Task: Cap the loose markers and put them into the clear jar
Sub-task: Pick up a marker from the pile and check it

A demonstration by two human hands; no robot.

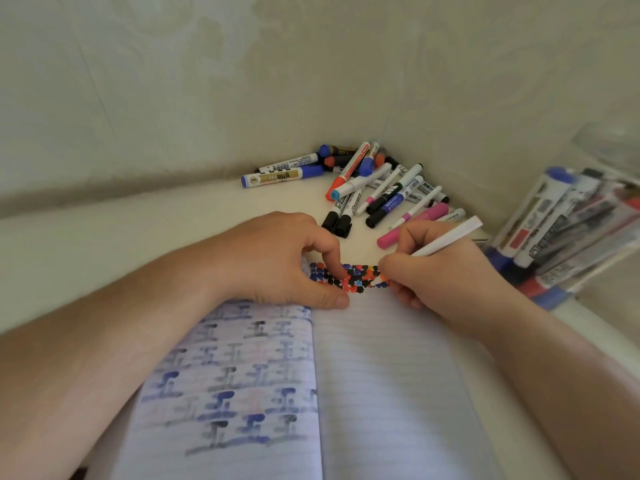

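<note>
My right hand (429, 271) grips a white marker (450, 237) like a pen, its orange tip on the top of a lined notebook (381, 375) beside a band of coloured dots (353, 275). My left hand (284, 261) rests on the notebook's top edge, thumb and curled forefinger pressing the page. A pile of loose markers (377, 185), several capped in blue, black, red and pink, lies in the corner behind my hands. The clear jar (568, 230) at the right lies tilted and holds several markers.
The notebook lies open on a pale table (173, 220) set into a wall corner. Its left page bears blurred blue and black ink marks. A clear lid or rim (609, 140) shows at the far right above the jar.
</note>
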